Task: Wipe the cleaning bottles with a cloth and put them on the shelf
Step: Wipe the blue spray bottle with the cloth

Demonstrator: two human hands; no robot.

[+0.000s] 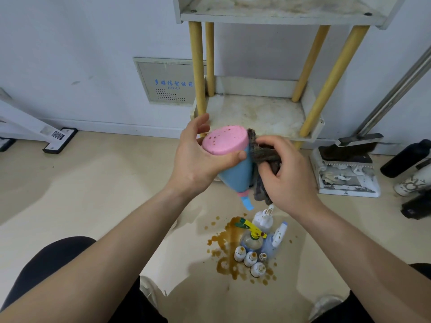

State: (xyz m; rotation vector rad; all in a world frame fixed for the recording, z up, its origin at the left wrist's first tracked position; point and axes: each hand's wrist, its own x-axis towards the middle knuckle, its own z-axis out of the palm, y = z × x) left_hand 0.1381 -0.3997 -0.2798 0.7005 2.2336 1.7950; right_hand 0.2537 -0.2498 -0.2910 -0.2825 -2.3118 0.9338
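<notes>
Bottle (235, 169), head view: blue body, pink base, held in mid-air above the floor, in front of and just below the lower tier of the shelf (256, 115). It is inverted and tilted, base up and toward the camera, cap pointing down at the floor. Long axis runs steeply from base at upper left to cap at lower right. Base shows brown specks; judged not yet wiped.

L hand (198, 159): grip closed round the base end, thumb across the near rim, fingers curled behind the far side. Appears to carry the bottle's full wt.

R hand (286, 178): grip closed on the cloth (263, 155), dark grey and bunched, which is pressed against the bottle's right flank from the base edge down toward the neck. A loose end hangs beside the cap.

Key relation: bottle sits between the two hands, to the left of the cloth and touching it. Lower tier lies directly beyond, a little to the right. L hand is the nearer to the shelf's front-left post. Tier surface is stained.

Assessment: step in hand is wiping. Before shelving, the bottle needs turning cap-up, approx. half a rotation at the L wrist. Drip risk from the cap: cannot tell.

Other: more bottles (254, 248) stand on the floor below in a brown spill (224, 241), awaiting attn.
</notes>
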